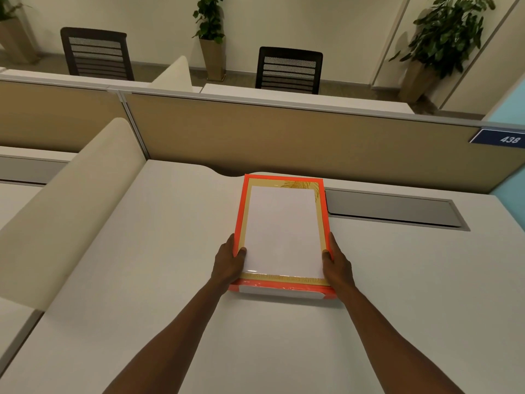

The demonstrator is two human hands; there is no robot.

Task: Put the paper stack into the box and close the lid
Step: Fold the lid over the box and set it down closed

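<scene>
Box, both hands gripping near corners

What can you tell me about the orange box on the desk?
The orange box is flat and rectangular, lying on the white desk with its long side pointing away from the person. Its rim is bright orange, and inside shows a gold border with a leaf pattern at the far corner. A white paper stack fills the middle. Something white shows along its near edge. No lid covers it. The left hand and right hand grip its near corners, thumbs resting on the paper.
</scene>
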